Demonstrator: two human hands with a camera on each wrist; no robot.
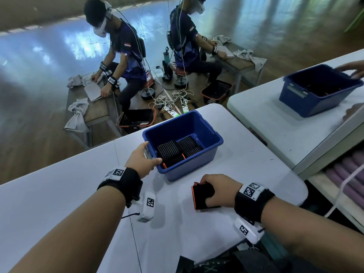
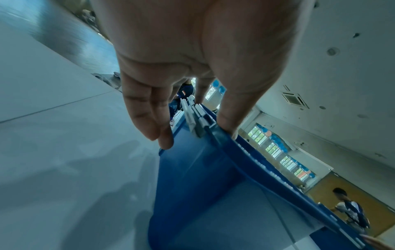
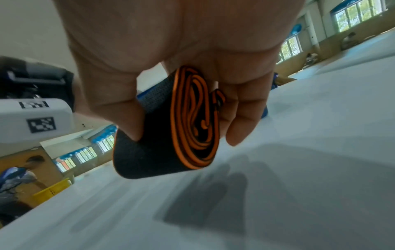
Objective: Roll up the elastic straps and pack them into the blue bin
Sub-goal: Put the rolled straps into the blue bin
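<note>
The blue bin [image 1: 206,152] stands on the white table [image 1: 256,166] and holds several rolled black straps [image 1: 171,151], some with orange edges. My left hand [image 1: 152,153] holds the bin's near-left rim by the grey handle. Its thumb lies over the rim and its fingers [image 2: 158,132] lie against the outer wall of the blue bin [image 2: 192,186]. My right hand [image 1: 206,196] grips a rolled black strap with orange edges [image 1: 199,201] just above the table, in front of the bin. In the right wrist view the rolled strap [image 3: 149,160] shows its spiral end, between thumb and fingers [image 3: 241,128].
A second table at the right carries another blue bin [image 1: 315,91], with another person's hand [image 1: 352,69] on it. Beyond the table's far edge, two people sit at low benches with towels, and black baskets [image 1: 136,119] stand on the floor. The table's right corner [image 1: 301,186] is close to my right wrist.
</note>
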